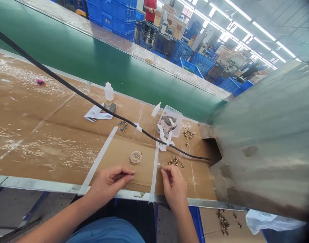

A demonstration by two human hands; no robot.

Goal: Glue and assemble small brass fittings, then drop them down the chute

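Observation:
My left hand [111, 182] is closed in a pinch over the front of the cardboard sheet [119, 148], with a tiny dark piece just showing at its fingertips, too small to name. My right hand [175, 187] is also pinched, thumb against forefinger, just right of the white tape strip [155, 168]. Whatever it may hold is hidden. Right beyond those fingers lies a pile of small brass-coloured metal parts [175, 162]. Between the hands and farther back sits a small round clear dish [135, 157] with a thin stick across it.
A black cable [75, 89] crosses above the bench. Behind stand a clear plastic box [178, 116], a small white bottle [156, 109], a larger bottle [108, 91] and blue-and-gold parts [123, 125]. A metal housing [265, 145] bounds the right; a green conveyor belt [113, 64] runs behind.

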